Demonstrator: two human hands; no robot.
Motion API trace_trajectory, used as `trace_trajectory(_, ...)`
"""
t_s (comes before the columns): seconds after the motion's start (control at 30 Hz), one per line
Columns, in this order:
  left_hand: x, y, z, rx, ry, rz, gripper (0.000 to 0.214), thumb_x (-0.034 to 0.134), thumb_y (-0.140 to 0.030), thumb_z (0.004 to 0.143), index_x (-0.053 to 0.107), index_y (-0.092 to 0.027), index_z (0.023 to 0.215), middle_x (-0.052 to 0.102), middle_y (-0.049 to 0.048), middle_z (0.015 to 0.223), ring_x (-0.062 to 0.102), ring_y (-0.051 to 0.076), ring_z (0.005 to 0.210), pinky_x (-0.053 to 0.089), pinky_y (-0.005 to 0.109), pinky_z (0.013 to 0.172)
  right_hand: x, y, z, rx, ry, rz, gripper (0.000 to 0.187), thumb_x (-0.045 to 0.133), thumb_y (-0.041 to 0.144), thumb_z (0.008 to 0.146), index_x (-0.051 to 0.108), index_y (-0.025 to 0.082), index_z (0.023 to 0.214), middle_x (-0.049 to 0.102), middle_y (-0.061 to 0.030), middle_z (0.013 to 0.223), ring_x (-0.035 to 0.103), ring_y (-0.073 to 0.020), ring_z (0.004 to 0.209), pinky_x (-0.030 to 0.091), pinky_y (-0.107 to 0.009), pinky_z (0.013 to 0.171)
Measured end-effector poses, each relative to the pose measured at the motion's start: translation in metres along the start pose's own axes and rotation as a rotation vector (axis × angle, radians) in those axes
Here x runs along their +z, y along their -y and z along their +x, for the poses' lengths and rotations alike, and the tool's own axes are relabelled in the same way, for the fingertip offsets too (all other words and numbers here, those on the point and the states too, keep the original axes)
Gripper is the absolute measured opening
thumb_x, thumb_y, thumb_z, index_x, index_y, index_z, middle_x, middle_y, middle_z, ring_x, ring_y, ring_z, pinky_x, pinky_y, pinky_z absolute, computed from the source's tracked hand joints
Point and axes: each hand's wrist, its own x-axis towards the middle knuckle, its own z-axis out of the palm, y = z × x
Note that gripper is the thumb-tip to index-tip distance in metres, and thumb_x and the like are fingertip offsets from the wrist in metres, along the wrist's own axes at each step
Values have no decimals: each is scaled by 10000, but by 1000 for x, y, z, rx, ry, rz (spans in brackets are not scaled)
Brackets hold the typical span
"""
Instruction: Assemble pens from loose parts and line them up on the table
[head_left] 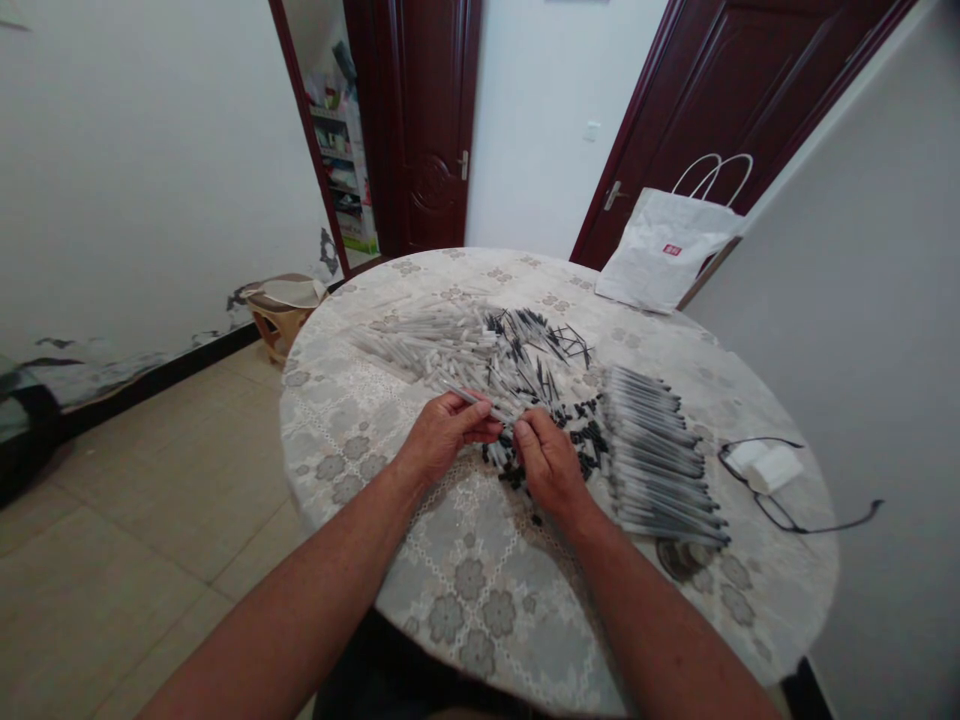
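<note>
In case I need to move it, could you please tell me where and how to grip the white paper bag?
Probably by both handles, from above: they arch free over the top of the white paper bag, with nothing seen across them.

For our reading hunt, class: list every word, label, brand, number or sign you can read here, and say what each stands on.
No text can be read for certain.
White bag: a red label with pale marks, too blurred to read.
Packages in the doorway at the back: any print is too small to read.
Pens: no lettering can be made out.
</note>
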Motion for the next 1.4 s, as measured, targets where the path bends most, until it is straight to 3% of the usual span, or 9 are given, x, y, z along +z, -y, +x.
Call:
trace_trajectory(0.13,0,0,0,35,-18,26,341,826,-379,756,678,-143,951,747,78,832,728,206,709,616,354,692,0,1,0,-20,3,-19,326,387,400,1032,515,238,780,537,24,666,499,-158,632,350,-270,612)
trace_trajectory(0.3,0,-1,-1,88,-24,219,354,804,-432,770,694,-140,937,739,78,779,721,213,694,608,348,690,-3,3,2,-126,-45,-43,176,525,361,974,607,221,1041,654,-17,854,595,-175,741,426,-281,725)
trace_trajectory(0.4,-2,-10,-4,103,-41,363,381,738,-506,813,704,-136,897,747,105,793,714,214,691,599,340,682,-4,2,3,-199,-41,-80,190,481,322,991,639,218,1008,679,-41,884,629,-188,811,447,-284,770)
trace_trajectory(0.53,-13,-34,-13,231,-197,462,430,609,-565,885,692,-147,943,754,122,932,710,210,755,584,330,683,-6,-5,6,-179,-175,-118,212,476,324,987,648,205,1023,697,-52,905,650,-192,832,472,-291,800)
trace_trajectory(0.67,-35,-46,-26,253,-322,778,288,653,-445,861,690,-177,961,735,74,882,689,211,751,542,306,648,-8,-15,9,-115,-290,-127,240,476,353,981,635,193,1063,717,-62,915,663,-199,817,491,-302,793)
trace_trajectory(0.77,-49,-37,-34,252,-281,1123,185,649,-320,853,715,-209,985,734,71,905,674,224,786,523,353,758,-8,-21,11,-84,-311,-110,254,460,361,986,621,193,1088,726,-66,908,674,-203,807,496,-305,778)
trace_trajectory(0.9,-57,-19,-34,309,-196,1403,301,626,-179,825,705,-217,1113,707,109,1081,660,258,937,479,394,908,-8,-21,10,-98,-306,-110,236,484,358,972,624,196,1071,730,-64,904,680,-206,814,498,-308,779)
trace_trajectory(1.03,-55,-13,-29,323,-137,1471,337,622,-161,821,695,-209,1147,664,119,1120,630,277,1061,455,382,956,-9,-20,9,-118,-300,-106,223,487,340,968,628,193,1059,720,-58,902,670,-197,802,496,-303,774)
trace_trajectory(1.4,-49,0,-23,369,-26,1499,221,645,-220,845,683,-214,1063,657,92,997,621,250,929,446,355,851,-13,-18,10,-141,-313,-119,219,483,329,964,632,190,1045,703,-50,873,636,-182,737,488,-294,747)
